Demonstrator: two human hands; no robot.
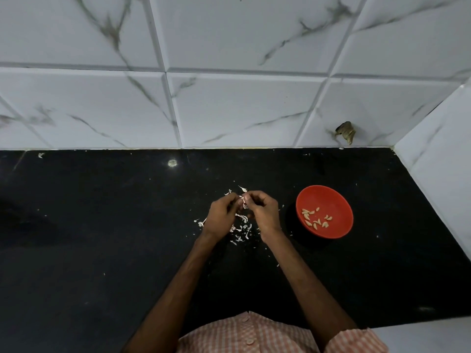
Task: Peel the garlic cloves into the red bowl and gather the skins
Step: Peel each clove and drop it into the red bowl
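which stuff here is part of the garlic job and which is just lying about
Job: left hand and right hand pinching a clove; bowl; peeled cloves; skins.
Lying about: brown scrap on the wall; pale spot on the counter.

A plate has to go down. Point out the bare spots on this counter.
Barest: the counter left of the left hand, back to the wall. Also free: the strip between bowl and wall. Crowded: skins under the left hand and right hand, both pinching a clove; bowl close on the right.
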